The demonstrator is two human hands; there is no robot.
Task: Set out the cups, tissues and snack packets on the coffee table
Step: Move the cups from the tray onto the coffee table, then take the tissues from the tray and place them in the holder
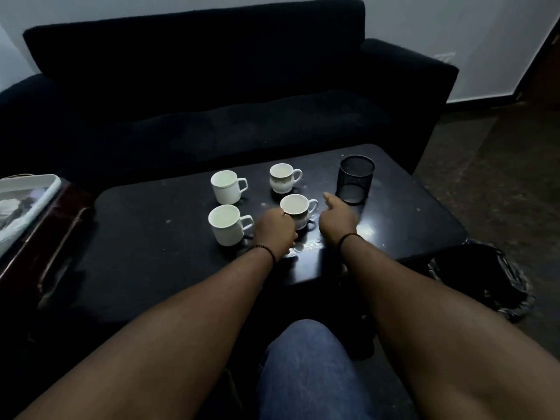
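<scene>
The setting is a dim room with a black upholstered sofa [212, 86] against a pale wall. In front of it stands a dark, glossy, rectangular coffee-table worktop [136, 237].

Four cups stand upright on the worktop in two rows:
- Far left: a plain white cylindrical mug [225, 186], handle to the right.
- Near left: a second plain white cylindrical mug [227, 224], handle to the right.
- Far right: a rounded white-and-grey patterned cup [281, 177], handle to the right.
- Near right: a matching rounded patterned cup [297, 209].

A black wire-mesh cylindrical holder [354, 178] stands upright, just right of the cups.

The left hand [274, 231] is clenched against the near side of the near-right patterned cup, grasping it. The right hand [338, 215] lies just right of that cup. Its thumb points toward the mesh holder and its grip holds nothing. Whether it touches the cup handle cannot be told.

A white rectangular tray [45, 189] rests on a reddish-brown piece of furniture [60, 225] at the left edge. A black plastic bag [491, 277] lies on the floor to the right.
</scene>
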